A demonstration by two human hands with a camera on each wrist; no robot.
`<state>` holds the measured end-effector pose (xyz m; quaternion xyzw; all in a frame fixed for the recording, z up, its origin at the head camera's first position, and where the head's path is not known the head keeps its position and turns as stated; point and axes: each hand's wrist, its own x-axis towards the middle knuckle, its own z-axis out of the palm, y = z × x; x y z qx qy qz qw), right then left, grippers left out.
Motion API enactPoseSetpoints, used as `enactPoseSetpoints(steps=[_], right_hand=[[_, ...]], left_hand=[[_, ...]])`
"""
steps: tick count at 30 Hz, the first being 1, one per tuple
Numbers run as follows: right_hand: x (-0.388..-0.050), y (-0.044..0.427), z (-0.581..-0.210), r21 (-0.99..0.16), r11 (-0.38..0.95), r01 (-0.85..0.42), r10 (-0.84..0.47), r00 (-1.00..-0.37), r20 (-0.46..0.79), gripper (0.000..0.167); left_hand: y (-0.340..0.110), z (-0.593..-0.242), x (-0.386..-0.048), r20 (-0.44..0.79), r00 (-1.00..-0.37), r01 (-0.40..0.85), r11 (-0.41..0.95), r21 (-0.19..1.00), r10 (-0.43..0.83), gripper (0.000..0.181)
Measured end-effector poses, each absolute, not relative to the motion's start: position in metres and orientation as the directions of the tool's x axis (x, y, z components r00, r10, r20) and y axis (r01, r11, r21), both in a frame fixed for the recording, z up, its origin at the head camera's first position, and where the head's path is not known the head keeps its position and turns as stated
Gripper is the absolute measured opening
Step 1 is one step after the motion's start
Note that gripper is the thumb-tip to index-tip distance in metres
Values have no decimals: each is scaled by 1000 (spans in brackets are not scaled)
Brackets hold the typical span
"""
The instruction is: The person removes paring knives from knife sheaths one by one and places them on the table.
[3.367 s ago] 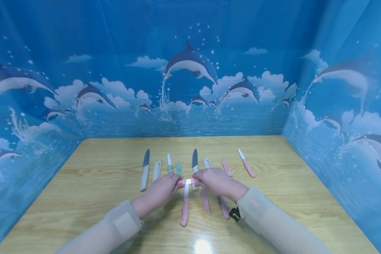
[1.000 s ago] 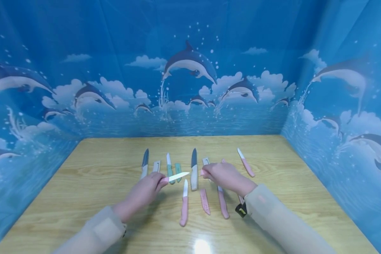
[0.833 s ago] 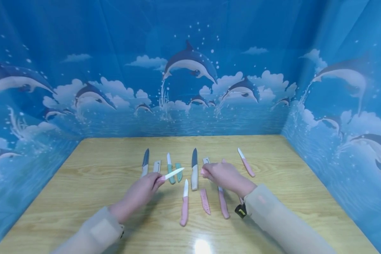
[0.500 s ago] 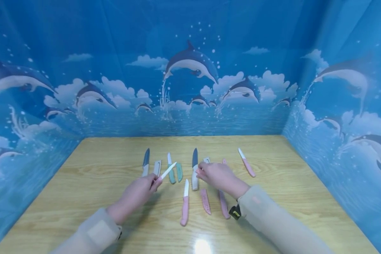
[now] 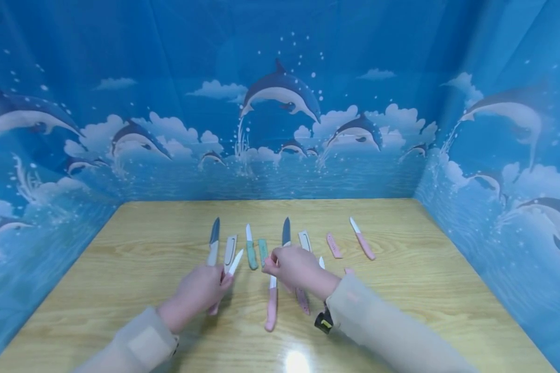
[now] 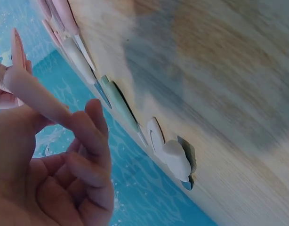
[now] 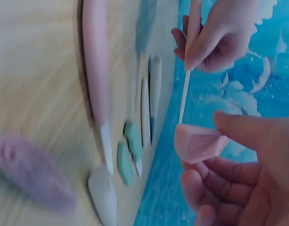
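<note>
My left hand (image 5: 196, 292) grips a pink-handled knife, its pale blade (image 5: 235, 262) slanting up and away from me. Close by on the right, my right hand (image 5: 301, 267) pinches a pink knife sheath (image 7: 201, 143) between thumb and fingers. In the right wrist view the blade tip is very near the sheath; whether they touch I cannot tell. Below the right hand lie a pink knife (image 5: 271, 311) and a pink sheath (image 5: 302, 300), both partly covered. Another pink knife is mostly hidden by the right forearm, with its blade tip (image 5: 321, 262) showing.
Farther back lie two dark-bladed knives (image 5: 214, 238) with pale handles, white sheaths (image 5: 231, 246), a green knife (image 5: 251, 251) and a green sheath (image 5: 263, 248). To the right are a pink sheath (image 5: 334, 246) and a pink knife (image 5: 365, 244). Dolphin-print curtains surround the wooden table (image 5: 415, 300).
Both hands were together on the sheathed knife; sheath and knife then came apart. The left hand has turned the blade more upright. Lately the right hand has moved left with the sheath.
</note>
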<state>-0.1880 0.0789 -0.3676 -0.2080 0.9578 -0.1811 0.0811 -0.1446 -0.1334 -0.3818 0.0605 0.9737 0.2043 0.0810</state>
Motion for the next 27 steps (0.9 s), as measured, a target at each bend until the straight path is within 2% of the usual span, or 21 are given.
enactPoseSetpoints(steps=[4, 8, 13, 19, 27], right_hand=[[-184, 65, -371, -332, 868, -370, -421, -902, -96, 44], [-182, 50, -378, -204, 906, -371, -401, -907, -131, 55], [-182, 34, -387, -36, 918, -394, -392, -897, -205, 58], [-184, 22, -392, 7, 898, -441, -426, -872, -242, 56], [-186, 13, -398, 12, 901, -435, -412, -862, -295, 56]], left_hand=[[-131, -386, -144, -183, -972, 72, 925, 374, 149, 29], [-129, -389, -148, -238, -961, 56, 943, 328, 140, 35], [-126, -393, -152, -286, -950, 49, 963, 267, 128, 43], [-123, -395, -155, -300, -945, 77, 978, 194, 134, 51], [-121, -399, -160, -301, -943, 78, 974, 215, 142, 45]])
